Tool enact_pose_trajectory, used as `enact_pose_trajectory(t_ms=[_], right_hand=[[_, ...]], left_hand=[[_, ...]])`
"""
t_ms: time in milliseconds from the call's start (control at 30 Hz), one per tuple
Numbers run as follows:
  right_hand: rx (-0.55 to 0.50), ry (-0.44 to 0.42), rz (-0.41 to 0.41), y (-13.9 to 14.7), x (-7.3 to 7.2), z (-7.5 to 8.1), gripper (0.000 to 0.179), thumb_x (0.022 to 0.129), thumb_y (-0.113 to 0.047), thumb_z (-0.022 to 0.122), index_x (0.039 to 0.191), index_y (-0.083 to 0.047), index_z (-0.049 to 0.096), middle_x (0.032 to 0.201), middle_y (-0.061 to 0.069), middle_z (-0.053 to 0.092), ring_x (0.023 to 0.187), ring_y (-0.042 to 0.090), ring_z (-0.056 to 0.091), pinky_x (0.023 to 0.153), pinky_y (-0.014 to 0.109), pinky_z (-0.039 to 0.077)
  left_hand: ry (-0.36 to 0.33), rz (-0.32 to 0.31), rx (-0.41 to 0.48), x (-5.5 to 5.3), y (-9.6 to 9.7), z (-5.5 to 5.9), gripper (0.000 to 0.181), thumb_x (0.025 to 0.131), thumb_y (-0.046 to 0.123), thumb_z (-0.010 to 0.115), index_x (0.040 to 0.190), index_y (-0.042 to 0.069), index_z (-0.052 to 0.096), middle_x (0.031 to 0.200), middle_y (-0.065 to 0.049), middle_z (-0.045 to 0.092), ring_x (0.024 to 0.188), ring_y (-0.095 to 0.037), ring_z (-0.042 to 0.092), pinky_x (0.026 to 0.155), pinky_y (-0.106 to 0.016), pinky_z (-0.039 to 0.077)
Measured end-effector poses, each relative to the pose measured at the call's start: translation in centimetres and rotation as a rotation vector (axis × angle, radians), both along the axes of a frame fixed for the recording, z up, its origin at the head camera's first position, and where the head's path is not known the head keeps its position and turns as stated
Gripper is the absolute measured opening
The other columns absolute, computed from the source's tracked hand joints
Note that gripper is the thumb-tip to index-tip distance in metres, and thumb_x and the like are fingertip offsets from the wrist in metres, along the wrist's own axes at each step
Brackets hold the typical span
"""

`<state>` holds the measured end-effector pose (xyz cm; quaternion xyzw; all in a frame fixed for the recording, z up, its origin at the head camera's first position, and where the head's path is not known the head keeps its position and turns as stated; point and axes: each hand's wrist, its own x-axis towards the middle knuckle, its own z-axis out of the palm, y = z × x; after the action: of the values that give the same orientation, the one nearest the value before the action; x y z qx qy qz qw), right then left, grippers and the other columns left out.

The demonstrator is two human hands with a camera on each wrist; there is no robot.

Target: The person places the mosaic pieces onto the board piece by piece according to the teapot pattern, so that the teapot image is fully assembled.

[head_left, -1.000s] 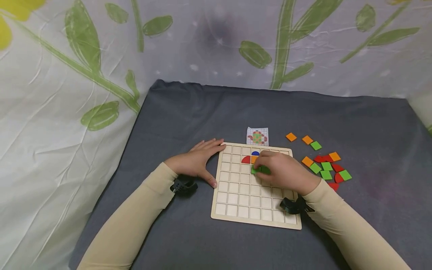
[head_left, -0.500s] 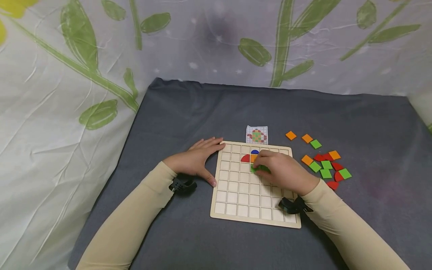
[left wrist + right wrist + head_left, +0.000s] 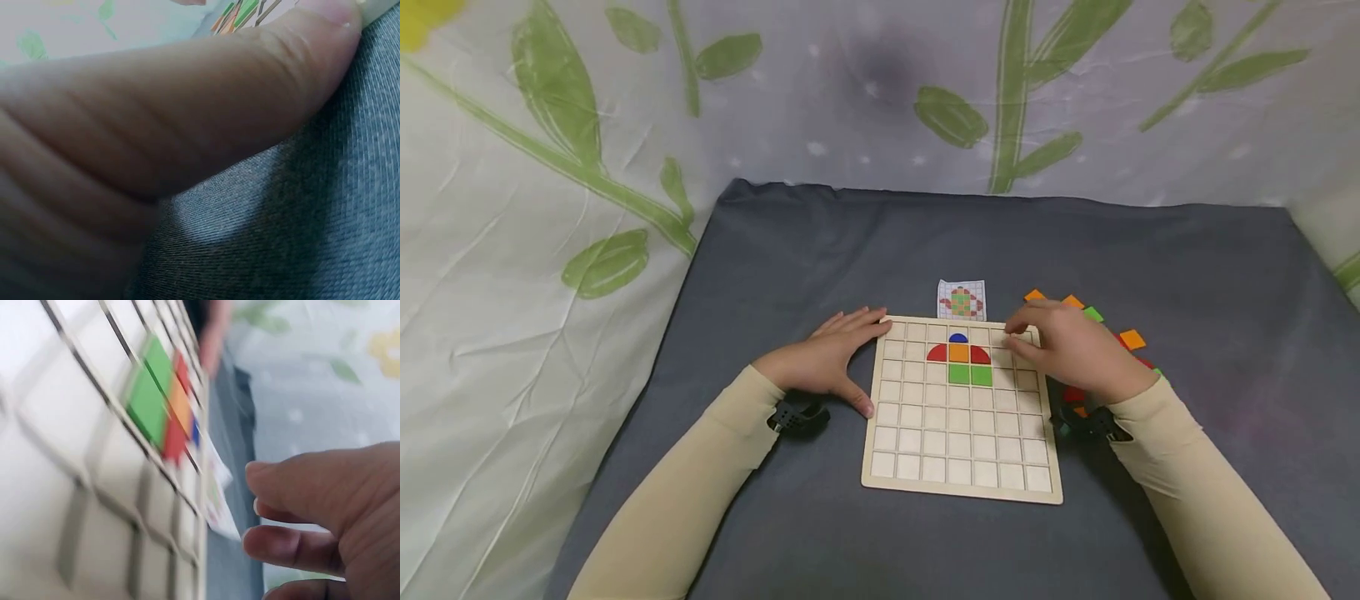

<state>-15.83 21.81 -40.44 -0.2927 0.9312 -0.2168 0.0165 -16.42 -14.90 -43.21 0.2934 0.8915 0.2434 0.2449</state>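
A wooden grid board lies on the dark cloth. Set in its upper cells are a blue half-round piece, an orange square, red curved pieces to either side, and two green squares below. My left hand spreads along the board's left edge, fingertips at the top corner and thumb lower down; its thumb fills the left wrist view. Over the board's upper right hovers my right hand, fingers loosely bent. The right wrist view shows nothing between its thumb and fingers.
Behind the board's top edge lies a small printed card with a coloured grid pattern. Loose orange squares, green squares and red pieces lie right of the board, partly hidden by the right hand. A patterned curtain hangs behind.
My right hand has moved off the coloured pieces to the right, uncovering the right red piece and both green squares in the grid. The left hand stays at the board's edge.
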Motion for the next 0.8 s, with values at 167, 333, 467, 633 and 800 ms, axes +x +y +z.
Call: enact_pose_trajectory(t_ms=[167, 333, 467, 633, 800], right_hand=[[0.053, -0.029, -0.112, 3.0, -0.8, 1.0, 0.018, 0.096, -0.016, 0.078, 0.11, -0.006, 0.079, 0.105, 0.01, 0.073, 0.09, 0.027, 0.067, 0.074, 0.047, 0.057], [0.107, -0.075, -0.175, 5.3, -2.0, 0.7, 0.024, 0.097, -0.017, 0.077, 0.115, -0.002, 0.077, 0.111, 0.016, 0.073, 0.102, 0.036, 0.068, 0.083, 0.056, 0.058], [0.129, -0.105, -0.204, 6.6, -2.8, -0.2, 0.027, 0.097, -0.018, 0.076, 0.116, 0.001, 0.076, 0.118, 0.022, 0.07, 0.109, 0.042, 0.066, 0.089, 0.06, 0.056], [0.14, -0.154, -0.264, 7.7, -3.4, -1.1, 0.033, 0.098, -0.02, 0.074, 0.12, 0.004, 0.073, 0.125, 0.029, 0.064, 0.115, 0.048, 0.06, 0.094, 0.065, 0.052], [0.142, -0.186, -0.3, 8.1, -3.6, -1.5, 0.035, 0.099, -0.02, 0.071, 0.122, 0.007, 0.07, 0.123, 0.031, 0.064, 0.109, 0.046, 0.06, 0.09, 0.063, 0.054]], left_hand=[[-0.002, -0.002, 0.003, 0.1, -0.1, -0.2, 0.132, 0.068, 0.055, 0.097, 0.169, 0.013, 0.024, 0.177, -0.003, 0.01, 0.164, -0.026, 0.002, 0.132, -0.049, -0.001], [0.011, -0.001, 0.015, 0.1, -0.1, -0.1, 0.132, 0.067, 0.055, 0.097, 0.169, 0.012, 0.024, 0.177, -0.004, 0.011, 0.164, -0.026, 0.003, 0.132, -0.05, 0.0], [0.01, 0.001, 0.018, 0.2, -0.1, 0.0, 0.133, 0.066, 0.056, 0.097, 0.168, 0.012, 0.025, 0.177, -0.004, 0.012, 0.164, -0.026, 0.004, 0.132, -0.05, 0.0], [0.017, 0.008, 0.004, 0.2, -0.1, -0.1, 0.133, 0.066, 0.056, 0.097, 0.168, 0.012, 0.025, 0.177, -0.003, 0.013, 0.164, -0.026, 0.005, 0.132, -0.05, 0.001], [0.022, 0.014, 0.005, 0.1, 0.0, -0.3, 0.132, 0.065, 0.056, 0.098, 0.168, 0.012, 0.026, 0.177, -0.004, 0.013, 0.164, -0.026, 0.005, 0.132, -0.049, 0.001]])
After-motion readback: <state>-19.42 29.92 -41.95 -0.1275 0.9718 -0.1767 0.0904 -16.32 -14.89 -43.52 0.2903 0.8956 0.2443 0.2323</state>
